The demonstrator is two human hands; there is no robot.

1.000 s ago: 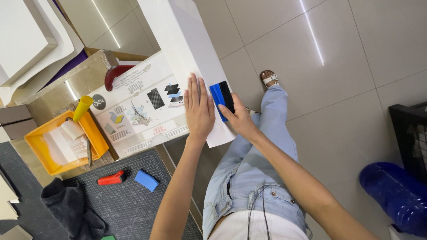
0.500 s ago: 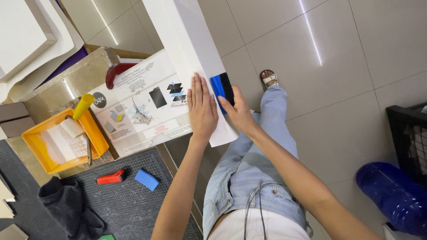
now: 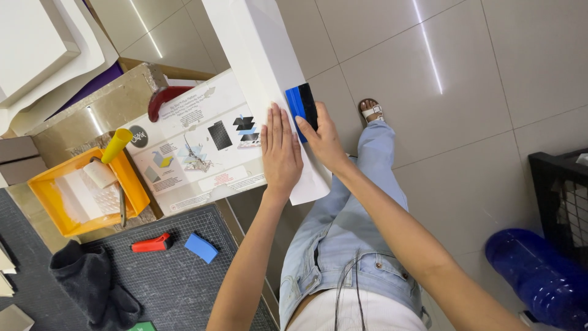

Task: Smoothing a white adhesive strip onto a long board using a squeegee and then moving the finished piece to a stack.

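A long white panel [image 3: 251,49] runs from the top of the view down over a printed white box [image 3: 196,144]. My left hand [image 3: 280,153] lies flat on the panel's near end, fingers together. My right hand [image 3: 321,138] grips a blue and black squeegee [image 3: 301,105] and presses it against the panel's right edge. My legs in light jeans and a sandalled foot [image 3: 369,110] are below, over the tiled floor.
An orange paint tray [image 3: 55,211] holds a small roller with a yellow handle [image 3: 116,144]. A red cutter [image 3: 152,243], a blue block [image 3: 201,247] and a dark cloth [image 3: 92,288] lie on a grey cutting mat [image 3: 177,288]. A blue bottle [image 3: 539,279] and black crate [image 3: 560,196] stand at right.
My right hand has slid the squeegee a little further up along the panel's edge. My left hand stays flat on the panel.
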